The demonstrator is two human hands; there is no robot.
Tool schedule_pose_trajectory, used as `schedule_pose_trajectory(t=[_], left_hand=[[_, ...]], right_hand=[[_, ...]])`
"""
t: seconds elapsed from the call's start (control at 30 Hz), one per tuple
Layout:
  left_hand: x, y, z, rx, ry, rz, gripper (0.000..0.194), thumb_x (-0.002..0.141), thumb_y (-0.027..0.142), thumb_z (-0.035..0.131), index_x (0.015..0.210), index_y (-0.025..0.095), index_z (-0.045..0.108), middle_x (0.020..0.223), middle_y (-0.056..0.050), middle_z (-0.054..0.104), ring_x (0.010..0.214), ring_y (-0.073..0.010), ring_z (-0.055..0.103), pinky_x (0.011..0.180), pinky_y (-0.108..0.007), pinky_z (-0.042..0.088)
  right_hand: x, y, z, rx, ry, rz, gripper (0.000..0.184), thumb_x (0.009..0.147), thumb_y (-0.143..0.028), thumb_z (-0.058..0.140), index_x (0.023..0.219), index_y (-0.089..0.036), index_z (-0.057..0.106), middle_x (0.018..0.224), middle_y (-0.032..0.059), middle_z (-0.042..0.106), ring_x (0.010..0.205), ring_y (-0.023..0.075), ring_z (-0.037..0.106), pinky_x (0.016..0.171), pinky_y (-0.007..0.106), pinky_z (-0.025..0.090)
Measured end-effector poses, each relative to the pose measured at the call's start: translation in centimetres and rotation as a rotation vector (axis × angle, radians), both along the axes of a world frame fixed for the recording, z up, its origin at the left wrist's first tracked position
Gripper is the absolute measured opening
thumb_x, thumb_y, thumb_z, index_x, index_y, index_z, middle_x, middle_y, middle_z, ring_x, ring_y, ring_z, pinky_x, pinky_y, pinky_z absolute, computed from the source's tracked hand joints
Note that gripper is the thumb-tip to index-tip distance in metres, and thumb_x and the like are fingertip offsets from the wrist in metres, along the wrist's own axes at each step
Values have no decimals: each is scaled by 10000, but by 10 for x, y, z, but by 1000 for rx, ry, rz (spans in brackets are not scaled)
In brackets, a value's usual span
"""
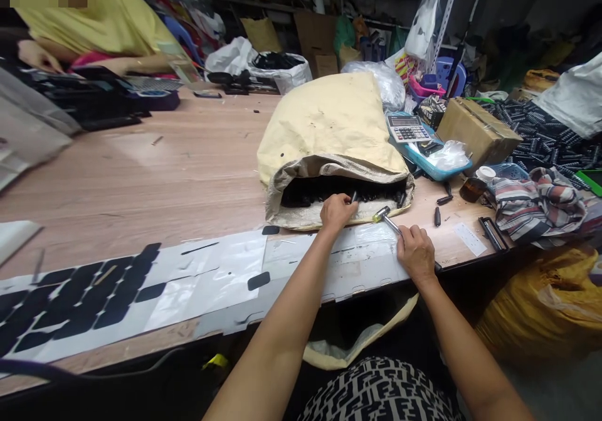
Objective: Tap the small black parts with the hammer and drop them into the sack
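Observation:
My left hand (337, 211) reaches to the mouth of a big cream sack (329, 117) lying on the table. Its fingers pinch a small black cylindrical piece (354, 197). More dark pieces fill the sack's shadowed opening, too dim to make out singly. To the right, my right hand (417, 255) is closed around the handle of a small hammer (391, 223). The hammer's head, yellow at one end, points toward the sack's lower lip. Under both hands lies a pale sheet (357, 264) along the table's front edge.
Flat black pieces (113, 283) lie in rows at left. A calculator (407, 128) sits on a blue basket (439, 167) beside a cardboard box (477, 132). Black pieces (437, 217) and a brown bottle (475, 186) stand right. A co-worker in yellow (103, 19) sits across.

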State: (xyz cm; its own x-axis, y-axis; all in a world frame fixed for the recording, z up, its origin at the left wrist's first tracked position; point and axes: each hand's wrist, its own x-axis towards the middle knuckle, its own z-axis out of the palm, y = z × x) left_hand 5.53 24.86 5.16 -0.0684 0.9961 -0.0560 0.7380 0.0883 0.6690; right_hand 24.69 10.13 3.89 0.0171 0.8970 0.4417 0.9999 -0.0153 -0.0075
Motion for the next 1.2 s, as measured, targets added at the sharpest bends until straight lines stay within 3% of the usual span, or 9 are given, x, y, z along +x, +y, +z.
schedule_pose_trajectory(t=[0.1,0.17,0.33,0.57,0.87,1.1,1.2], left_hand=[[-27,-34,-6,78,-128,-238,224,781,339,677,955,221,755,914,-35,745,848,-214,651,750,-308,468],[-42,-57,-12,147,-150,-367,218,775,327,692,957,223,752,946,-32,735,892,-219,634,788,-320,473],[-55,-93,-28,257,-125,-441,196,805,291,678,979,223,741,960,-38,700,948,-231,573,844,-363,468],[-50,-92,-32,271,-100,-455,211,842,314,689,1026,229,753,906,-39,664,901,-221,543,830,-367,440],[-51,-88,-38,284,-82,-463,213,855,337,694,1024,241,781,849,-33,631,849,-200,548,802,-350,430],[-50,-90,-33,295,-85,-478,182,908,327,617,861,254,777,812,-21,610,805,-178,534,779,-330,417],[-50,-90,-34,291,-78,-470,152,886,321,647,909,258,782,827,-22,616,825,-183,543,779,-329,419]], right_hand=[[0,0,0,-6,-1,8,223,938,-193,503,1103,-195,654,904,71,587,848,216,472,718,311,335],[1,0,-1,-4,-1,12,230,939,-198,505,1116,-196,653,909,69,587,851,216,471,722,308,337],[3,1,-4,22,-20,12,237,938,-207,506,1123,-201,654,907,70,582,851,216,466,726,306,336],[7,3,-2,17,66,62,302,955,-194,476,1179,-202,678,895,70,622,851,210,523,759,303,399],[-21,-40,14,-39,612,427,321,1006,-280,451,1247,-232,657,1038,61,712,950,174,668,879,302,540],[-25,-49,9,-71,483,412,313,1003,-273,460,1216,-242,686,949,51,714,898,171,671,833,293,558],[-23,-47,11,-36,461,397,318,999,-261,461,1220,-241,688,950,53,717,888,171,674,821,288,561]])
